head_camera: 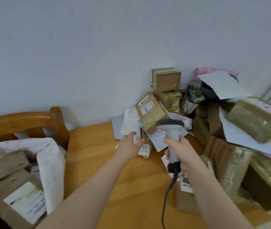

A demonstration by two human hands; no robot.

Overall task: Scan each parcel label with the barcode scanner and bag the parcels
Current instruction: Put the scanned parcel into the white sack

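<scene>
Head view, right hand (183,152) gripping upright scanner (171,128) aimed at parcels (151,111), left hand (129,146) spread

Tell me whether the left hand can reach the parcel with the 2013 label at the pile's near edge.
Probably yes: the left hand is right beside the parcel with the 2013 label, with nothing between them; the right hand holds the barcode scanner clear of the way.
</scene>
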